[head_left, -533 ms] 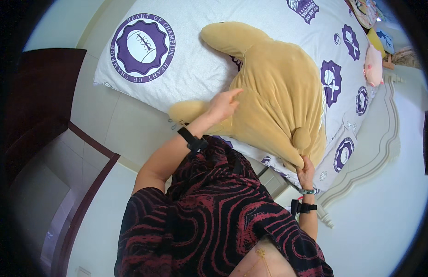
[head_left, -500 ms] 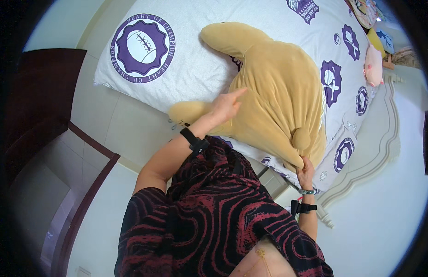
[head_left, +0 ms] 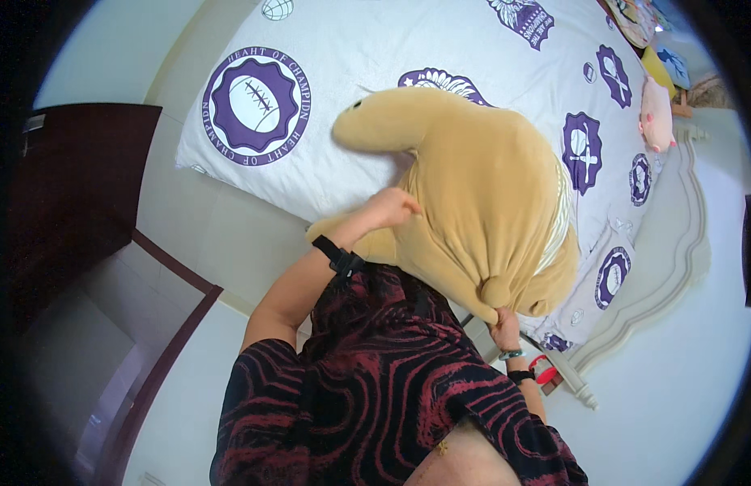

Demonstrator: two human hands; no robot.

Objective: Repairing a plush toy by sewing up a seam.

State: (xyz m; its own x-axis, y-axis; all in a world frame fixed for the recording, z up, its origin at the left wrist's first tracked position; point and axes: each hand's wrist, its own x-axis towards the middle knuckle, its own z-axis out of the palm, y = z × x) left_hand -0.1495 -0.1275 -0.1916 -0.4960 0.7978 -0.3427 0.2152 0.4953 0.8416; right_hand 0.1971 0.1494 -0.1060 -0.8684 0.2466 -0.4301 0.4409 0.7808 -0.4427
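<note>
A big tan plush toy (head_left: 485, 170) lies across the near side of the bed, with soft folds over its body. Its small round tail (head_left: 495, 290) faces me, and a rounded limb with a dark spot reaches to the far left. My right hand (head_left: 505, 328) is closed around a corner of the plush just below the tail. At the plush's left edge, my left hand (head_left: 392, 208) has its fingers curled in against the fabric. It is slightly blurred, and its fingertips are partly hidden. A whitish striped strip (head_left: 558, 223) shows along the plush's right side.
The bed has a white sheet (head_left: 343, 49) with purple emblems. A pink stuffed toy (head_left: 657, 113) rests at the far right, near the carved white headboard (head_left: 690, 251). Dark brown furniture (head_left: 92, 178) stands at left. Close to my right wrist is a red object (head_left: 546, 371).
The plush has shifted toward me and its far-left limb has swung down. My left hand's pointing finger has curled in. My right hand has moved left and nearer, still holding the corner.
</note>
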